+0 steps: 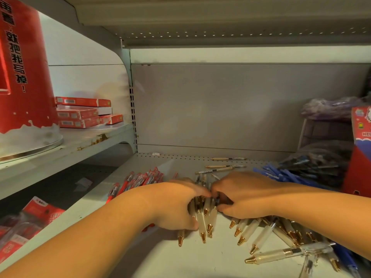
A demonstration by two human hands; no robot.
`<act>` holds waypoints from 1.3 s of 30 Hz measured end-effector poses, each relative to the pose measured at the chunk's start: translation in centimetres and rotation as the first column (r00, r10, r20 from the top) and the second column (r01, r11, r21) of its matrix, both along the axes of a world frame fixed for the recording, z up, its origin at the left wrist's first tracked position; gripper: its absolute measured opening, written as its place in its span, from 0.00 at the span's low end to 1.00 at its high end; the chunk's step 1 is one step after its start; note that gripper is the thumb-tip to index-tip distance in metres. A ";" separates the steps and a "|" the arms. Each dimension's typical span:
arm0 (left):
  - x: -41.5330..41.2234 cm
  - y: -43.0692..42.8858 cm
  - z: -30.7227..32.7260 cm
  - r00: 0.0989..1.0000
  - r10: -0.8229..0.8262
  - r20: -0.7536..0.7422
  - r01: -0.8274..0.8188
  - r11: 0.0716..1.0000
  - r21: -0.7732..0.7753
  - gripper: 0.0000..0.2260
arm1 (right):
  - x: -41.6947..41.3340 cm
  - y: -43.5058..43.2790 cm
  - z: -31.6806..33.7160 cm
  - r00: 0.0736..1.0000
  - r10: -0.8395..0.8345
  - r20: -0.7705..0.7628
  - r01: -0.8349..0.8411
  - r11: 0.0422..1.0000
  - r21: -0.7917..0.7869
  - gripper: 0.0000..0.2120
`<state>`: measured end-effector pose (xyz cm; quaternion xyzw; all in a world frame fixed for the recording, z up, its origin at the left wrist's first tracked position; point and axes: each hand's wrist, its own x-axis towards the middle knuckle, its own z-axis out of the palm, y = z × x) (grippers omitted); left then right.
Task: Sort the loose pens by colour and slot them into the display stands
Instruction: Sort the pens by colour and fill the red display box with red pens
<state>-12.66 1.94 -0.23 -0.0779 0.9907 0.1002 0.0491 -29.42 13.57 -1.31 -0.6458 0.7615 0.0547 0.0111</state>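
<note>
Loose white pens with gold tips (204,221) lie in a heap on the pale shelf (180,257). My left hand (176,205) curls round a bunch of them, tips pointing toward me. My right hand (245,195) meets it from the right, fingers curled on the same bunch. More white pens (261,235) fan out under my right wrist. Red pens (138,181) lie in a pile behind my left forearm. Blue pens (281,174) lie behind my right hand. No display stand with slots is plainly in view.
A tall red cylinder (24,67) and stacked red boxes (84,113) stand on the left shelf. A red carton (361,149) and bagged pens (317,165) crowd the right. Three stray white pens (224,166) lie near the shelf's back. Red packets (26,223) lie lower left.
</note>
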 end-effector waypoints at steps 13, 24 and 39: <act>-0.2 1.6 -0.6 0.994 -0.056 0.095 0.051 0.997 0.057 0.24 | -4.0 -4.4 1.0 0.987 0.096 -0.128 -0.099 0.995 -0.025 0.37; 0.1 1.6 -1.7 0.984 -0.048 0.170 0.070 0.990 -0.126 0.26 | -4.1 -7.5 0.0 0.937 0.229 -0.263 -0.223 0.973 0.051 0.19; -0.1 0.7 -1.7 1.000 -0.003 0.026 0.007 0.988 -0.155 0.30 | -3.4 -5.0 -0.6 0.950 0.308 -0.050 -0.312 0.929 -0.198 0.17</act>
